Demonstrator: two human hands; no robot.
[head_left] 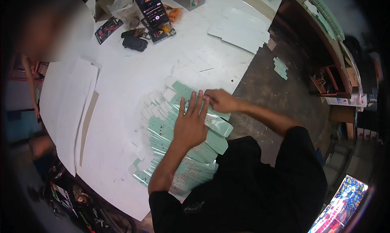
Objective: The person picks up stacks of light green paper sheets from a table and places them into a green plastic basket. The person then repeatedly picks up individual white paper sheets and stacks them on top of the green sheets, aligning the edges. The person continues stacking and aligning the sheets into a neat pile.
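Pale green flat-folded cardboard cartons [162, 129], fanned on white table [134, 70]: our left hand [190, 125] flat, fingers spread; right hand [219, 101] pinching one carton's edge

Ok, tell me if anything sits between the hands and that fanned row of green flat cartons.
Nothing visible does. The left hand lies flat on the fanned green cartons, fingers spread, and the right hand touches the row's far end. The white table around the row is bare up to the white sheets.

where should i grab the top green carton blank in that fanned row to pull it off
Pinch its free far end, from the far right, where the right hand already sits. The flat pale green carton blanks overlap like shingles under the flat left hand, so only that end seems exposed.
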